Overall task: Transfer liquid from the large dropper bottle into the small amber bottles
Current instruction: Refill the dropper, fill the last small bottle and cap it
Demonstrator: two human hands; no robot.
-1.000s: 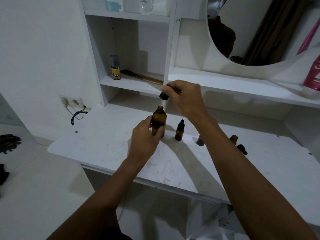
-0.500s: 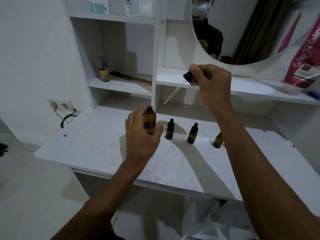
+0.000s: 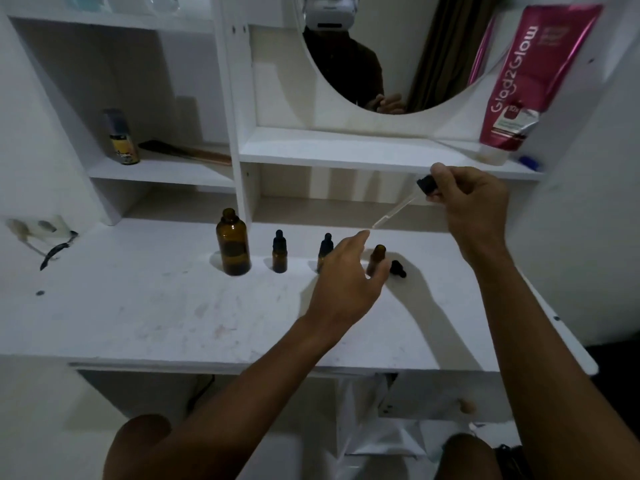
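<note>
**Dropper raised, left hand at open small bottle**

Second capped small bottle [image 3: 324, 251] half hidden behind left hand [image 3: 346, 282]; liquid in pipette unreadable; left fingers spread loose around uncapped small bottle [image 3: 376, 259], contact unclear; right hand [image 3: 474, 206] pinches dropper [image 3: 408, 202], tip tilted down-left above it; large bottle [image 3: 232, 242] open on desk [image 3: 156, 306], left; loose cap [image 3: 397, 268] beside.

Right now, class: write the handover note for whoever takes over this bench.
Right hand: holds the dropper by its bulb, tip angled down-left.
Left hand: empty, open, reaching for the uncapped small bottle.
Large bottle stands open on the desk; two small bottles remain capped; a loose cap lies beside the open one.
Left: steady it, fill, cap, repeat.
</note>
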